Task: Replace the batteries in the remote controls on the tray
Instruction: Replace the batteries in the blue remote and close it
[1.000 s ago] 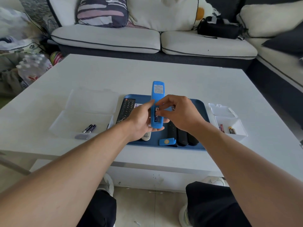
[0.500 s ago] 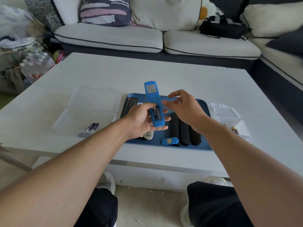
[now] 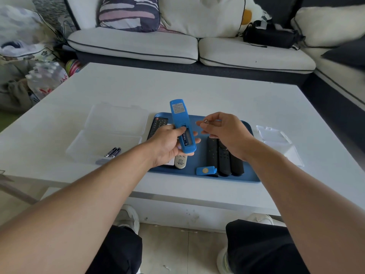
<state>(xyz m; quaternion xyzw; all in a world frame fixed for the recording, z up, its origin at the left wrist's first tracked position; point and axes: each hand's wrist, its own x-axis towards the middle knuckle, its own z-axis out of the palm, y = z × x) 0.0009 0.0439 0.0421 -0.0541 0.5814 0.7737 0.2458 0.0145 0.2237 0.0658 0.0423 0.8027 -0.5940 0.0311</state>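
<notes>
**One battery out, one still in**

The left hand (image 3: 167, 143) wraps around the blue remote (image 3: 182, 127) and holds it up over the blue tray (image 3: 250, 175). Its back is open, with one battery inside (image 3: 185, 137). The right hand (image 3: 223, 129) pinches what looks like one small battery (image 3: 206, 121) between finger and thumb. Three black remotes (image 3: 224, 157) lie side by side on the tray. Two batteries (image 3: 113, 152) lie in the clear box (image 3: 102, 133) on the counter (image 3: 197, 91).
</notes>
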